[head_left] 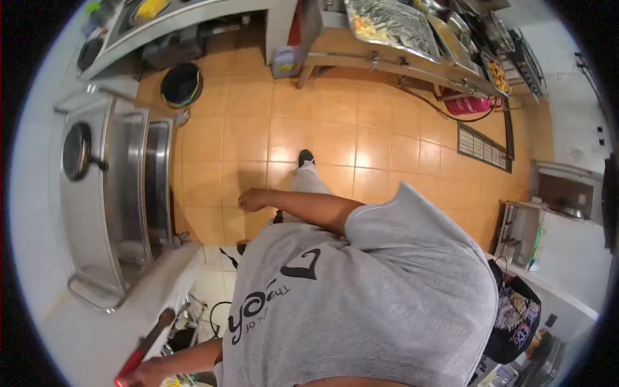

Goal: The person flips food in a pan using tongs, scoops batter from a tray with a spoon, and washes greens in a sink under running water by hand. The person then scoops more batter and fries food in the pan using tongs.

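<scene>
At the bottom left, my left hand (147, 372) is closed around the red end of a long dark object (153, 338), beside a pale counter edge (184, 277). What that object is cannot be made out. My right hand (253, 200) hangs over the tiled floor (245, 138), its fingers curled in with nothing visible in them. It touches nothing. My right forearm comes out of a grey sleeve and reaches across the front of my body.
Metal shelving with a round black pan (77, 151) stands left. A black bucket (181, 84) is on the floor. Food trays (393, 29) sit on a bench at the top. A floor grate (483, 147) lies right. Another person in black printed clothing (516, 316) is at lower right.
</scene>
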Demonstrator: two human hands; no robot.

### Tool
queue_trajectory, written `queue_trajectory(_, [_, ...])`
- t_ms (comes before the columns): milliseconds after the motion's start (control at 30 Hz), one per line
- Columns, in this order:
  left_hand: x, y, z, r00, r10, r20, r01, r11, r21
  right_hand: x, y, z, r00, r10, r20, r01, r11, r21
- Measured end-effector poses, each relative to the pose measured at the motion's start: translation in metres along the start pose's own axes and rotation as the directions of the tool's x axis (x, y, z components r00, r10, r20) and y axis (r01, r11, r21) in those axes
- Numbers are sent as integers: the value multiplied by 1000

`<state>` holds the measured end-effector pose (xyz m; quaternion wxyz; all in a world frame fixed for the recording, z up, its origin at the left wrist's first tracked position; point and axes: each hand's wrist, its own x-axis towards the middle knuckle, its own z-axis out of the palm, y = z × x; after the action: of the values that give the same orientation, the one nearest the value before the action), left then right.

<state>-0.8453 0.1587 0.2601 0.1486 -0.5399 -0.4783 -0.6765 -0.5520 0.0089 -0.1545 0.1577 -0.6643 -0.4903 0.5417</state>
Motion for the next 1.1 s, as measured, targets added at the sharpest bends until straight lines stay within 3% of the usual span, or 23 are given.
queue_trajectory(33, [-18,35,23,992,-34,125,44,996,-80,-28,4,-32,1000,-9,-24,10,1000,26])
queue_trajectory(67, [-42,64,54,962,36,272,40,962,-269,-59,8,-67,999,-15,-51,18,999,51])
queue_trajectory(133, [-92,133,110,852,225,472,92,824,-559,-108,1,-140,991,47,123,-95,907,410])
queue_trajectory(200, [-147,211,158,693,452,561,188,639,-746,-194,-44,-215,994,-61,90,-37,592,805])
queue_trajectory(233, [-172,263,171,627,537,564,221,572,-790,-220,-53,-246,983,-161,89,-12,429,903])
queue_trajectory(267, [-186,314,176,487,680,547,305,455,-837,-240,-62,-270,962,-262,76,-10,244,970])
queue_trajectory(300, [-207,334,182,342,698,629,347,528,-775,-260,-65,-294,932,-363,-19,81,155,985])
queue_trajectory(333, [-222,374,180,239,683,690,559,485,-673,-275,-64,-315,885,-451,-118,158,54,986])
queue_trajectory(367, [-224,396,193,-15,876,482,504,423,-753,-289,-58,-329,901,-366,-232,238,-28,971])
queue_trajectory(433, [-249,428,210,18,996,83,383,70,-921,-313,-42,-353,919,-167,-357,331,-164,929])
queue_trajectory(467, [-260,439,213,-2,999,34,362,33,-932,-323,-34,-360,928,-70,-366,344,-222,913])
queue_trajectory(533, [-279,457,217,-31,997,-66,303,-53,-952,-335,-22,-365,881,-30,-473,446,-286,848])
queue_trajectory(667, [-307,477,225,37,983,-180,254,-183,-950,-339,-5,-365,778,66,-625,606,-339,719])
queue_trajectory(733, [-311,480,231,107,980,-169,346,-196,-917,-332,7,-360,705,193,-683,700,-348,624])
queue_trajectory(767, [-315,479,235,132,978,-161,394,-201,-897,-330,11,-359,658,210,-723,751,-261,607])
queue_trajectory(800, [-323,476,245,181,953,-242,378,-295,-878,-329,14,-356,612,227,-757,791,-180,585])
queue_trajectory(867, [-336,462,257,188,980,-57,538,-151,-829,-337,4,-359,524,299,-797,844,-58,533])
queue_trajectory(933, [-340,447,277,220,969,110,554,-31,-832,-336,10,-357,482,420,-769,804,138,578])
queue_trajectory(967, [-341,444,293,283,941,188,494,25,-869,-334,12,-360,454,471,-756,762,234,603])
queue_trajectory(1000, [-340,444,306,350,869,351,585,91,-806,-332,5,-364,412,530,-741,774,226,592])
queue_trajectory(1033, [-340,443,317,391,763,515,675,143,-724,-325,6,-365,443,497,-746,756,240,609])
queue_trajectory(1100, [-350,430,347,291,477,830,858,254,-447,-305,17,-366,517,424,-744,708,276,650])
